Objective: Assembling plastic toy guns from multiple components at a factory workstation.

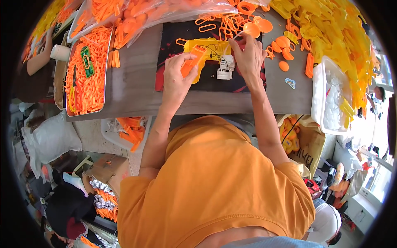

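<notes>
On the dark mat (pixel 169 35) lies a yellow plastic shell half (pixel 199 74), shaped like a toy gun, with thin dark wires across it. A white gearbox-like unit (pixel 225 68) rests at the shell's right part, joined to the wires. My left hand (pixel 175 78) is closed round an orange, box-shaped plastic piece (pixel 192 61), held over the shell's grip part. At the shell's right end, my right hand (pixel 250 58) pinches a thin whitish strip (pixel 238 35); its lower end is partly hidden by the fingers.
A tray of small orange parts (pixel 89 93) stands left. Orange rings and domes (pixel 283 43) lie right of the mat, near a small blue-white packet (pixel 290 83). Yellow shells (pixel 339 37) pile far right, above a white bin (pixel 318 99). Bagged orange parts (pixel 140 16) line the back.
</notes>
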### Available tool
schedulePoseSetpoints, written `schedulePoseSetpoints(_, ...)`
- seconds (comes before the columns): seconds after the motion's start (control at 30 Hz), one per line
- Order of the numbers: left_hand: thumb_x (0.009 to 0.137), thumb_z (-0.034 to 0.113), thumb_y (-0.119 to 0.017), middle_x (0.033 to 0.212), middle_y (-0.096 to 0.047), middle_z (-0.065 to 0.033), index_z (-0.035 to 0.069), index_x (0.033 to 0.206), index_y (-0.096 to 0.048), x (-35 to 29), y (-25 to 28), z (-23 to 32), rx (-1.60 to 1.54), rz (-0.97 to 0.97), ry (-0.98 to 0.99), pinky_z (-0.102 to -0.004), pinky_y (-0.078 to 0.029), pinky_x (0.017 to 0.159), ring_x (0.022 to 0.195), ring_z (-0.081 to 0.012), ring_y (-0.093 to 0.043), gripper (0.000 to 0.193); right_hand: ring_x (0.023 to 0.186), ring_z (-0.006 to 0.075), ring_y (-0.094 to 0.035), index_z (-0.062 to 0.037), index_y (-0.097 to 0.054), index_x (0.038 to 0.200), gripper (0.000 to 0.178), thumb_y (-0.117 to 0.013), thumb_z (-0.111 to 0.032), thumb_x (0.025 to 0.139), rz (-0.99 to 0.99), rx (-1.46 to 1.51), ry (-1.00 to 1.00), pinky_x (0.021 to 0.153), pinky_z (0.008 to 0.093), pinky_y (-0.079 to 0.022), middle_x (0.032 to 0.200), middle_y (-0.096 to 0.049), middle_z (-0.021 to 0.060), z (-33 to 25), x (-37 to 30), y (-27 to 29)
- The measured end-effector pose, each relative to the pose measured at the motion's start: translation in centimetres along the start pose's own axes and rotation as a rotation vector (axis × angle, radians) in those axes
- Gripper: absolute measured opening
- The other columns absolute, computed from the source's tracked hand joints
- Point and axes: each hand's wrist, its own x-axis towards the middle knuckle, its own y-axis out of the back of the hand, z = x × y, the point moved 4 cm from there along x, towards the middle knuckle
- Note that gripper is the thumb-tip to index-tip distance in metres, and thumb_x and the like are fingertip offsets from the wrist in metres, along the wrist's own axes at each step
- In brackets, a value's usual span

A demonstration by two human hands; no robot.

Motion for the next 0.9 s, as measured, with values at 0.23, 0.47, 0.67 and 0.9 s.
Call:
schedulePoseSetpoints(0.23, 0.085, 0.012, -0.069, 0.108, -0.066, -0.0121, 0.003, 0.109, -0.066, -0.1, -0.3, -0.4, -0.19, -0.058, 0.257, -0.0339, -0.047, 0.093, 0.106, -0.0237, -0.058, 0.026, 0.126, 0.0327, -0.04, -0.0095, -0.058, 0.13, 0.043, -0.061, -0.032, 0.094, 0.071, 0.032, 0.492, 0.107, 0.0485, -0.026, 0.136, -0.049, 0.0143, -3.0, -2.5, 1.5)
schedulePoseSetpoints(0.47, 0.084, 0.011, -0.07, 0.108, -0.065, -0.0113, 0.003, 0.107, -0.066, -0.2, -1.2, -1.7, -0.298, -0.019, 0.254, -0.0341, -0.046, 0.093, 0.105, -0.0241, -0.056, 0.025, 0.135, 0.032, -0.033, -0.0133, -0.066, 0.124, 0.035, -0.051, -0.029, 0.098, -0.294, 0.052, 0.598, 0.112, 0.0464, -0.022, 0.143, -0.045, 0.0106, -1.4, -2.0, -1.2)
schedulePoseSetpoints(0.67, 0.082, 0.006, -0.069, 0.113, -0.066, -0.0063, 0.006, 0.106, -0.067, 0.6, -2.9, 0.6, 0.034, 0.16, -0.064, -0.0357, -0.041, 0.094, 0.103, -0.0254, -0.048, 0.023, 0.128, 0.0321, -0.04, -0.0071, -0.066, 0.119, 0.033, -0.051, -0.026, 0.096, -0.268, 0.058, 0.508, 0.108, 0.0456, -0.029, 0.138, -0.049, 0.0111, -2.0, -2.4, -1.7)
schedulePoseSetpoints(0.9, 0.083, 0.006, -0.07, 0.116, -0.066, -0.0073, 0.006, 0.106, -0.067, 0.6, -3.2, 0.1, 0.019, 0.134, -0.047, -0.0359, -0.041, 0.095, 0.103, -0.0259, -0.048, 0.023, 0.129, 0.0324, -0.041, -0.0062, -0.062, 0.12, 0.029, -0.059, -0.018, 0.093, -0.15, 0.218, 0.434, 0.106, 0.0455, -0.032, 0.136, -0.051, 0.0114, -1.6, -3.0, -1.7)
